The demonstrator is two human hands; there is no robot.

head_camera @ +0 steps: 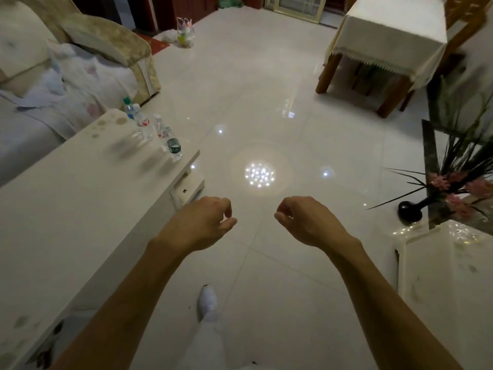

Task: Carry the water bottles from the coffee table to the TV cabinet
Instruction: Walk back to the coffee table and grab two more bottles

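Several clear plastic water bottles stand upright in a close cluster at the far end of the long white bench, in the left of the frame; one has a dark green label. Well short of them, over the glossy pale tiled floor, the left hand and right hand hang at centre, each grip slack, fingers loosely curled round nothing. A pale sofa lies upper left, and a black vase of pink flowers stands at right.
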